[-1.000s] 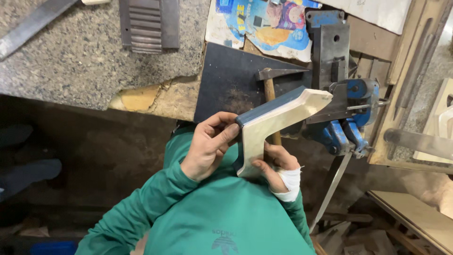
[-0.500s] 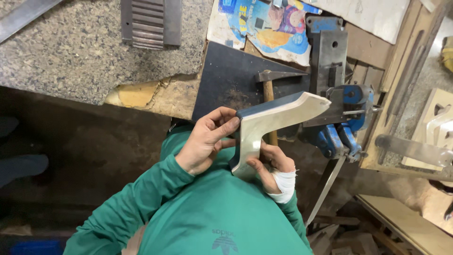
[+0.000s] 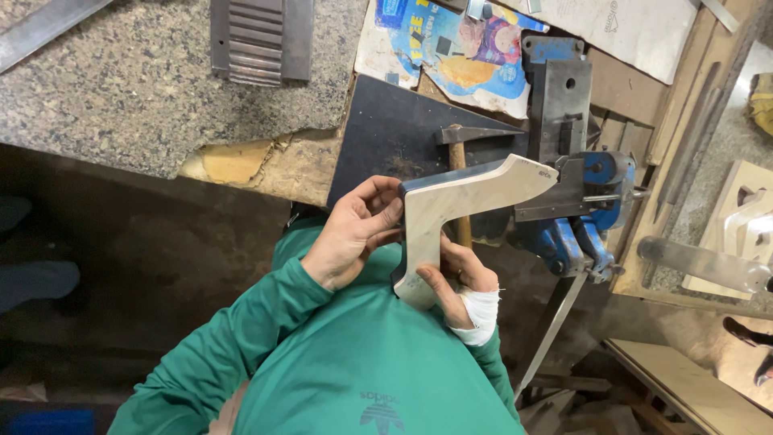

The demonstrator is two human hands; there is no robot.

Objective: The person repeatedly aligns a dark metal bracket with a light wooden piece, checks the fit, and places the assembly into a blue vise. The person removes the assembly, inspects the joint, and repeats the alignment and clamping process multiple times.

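Both my hands hold a pale, L-shaped flat piece [image 3: 451, 201] with a dark edge, just in front of my chest. My left hand [image 3: 350, 238] grips its corner from the left, fingers curled on the dark edge. At the piece's lower end, my right hand [image 3: 455, 282], wrapped in a white bandage at the wrist, holds it from beneath. The long arm of the piece points right, toward a blue bench vise [image 3: 584, 217]. My green sleeves fill the bottom of the view.
A hammer [image 3: 463, 135] lies on a dark metal plate [image 3: 386, 129] behind the piece. A speckled stone worktop [image 3: 121, 89] carries a ribbed metal block [image 3: 258, 40]. A colourful printed sheet [image 3: 459, 48] lies at the back. Wooden boards and cut-out shapes [image 3: 741, 234] are at the right.
The piece has turned a little in my hands, so its long arm lies flatter and its pale face shows more. Both hands have kept their hold.
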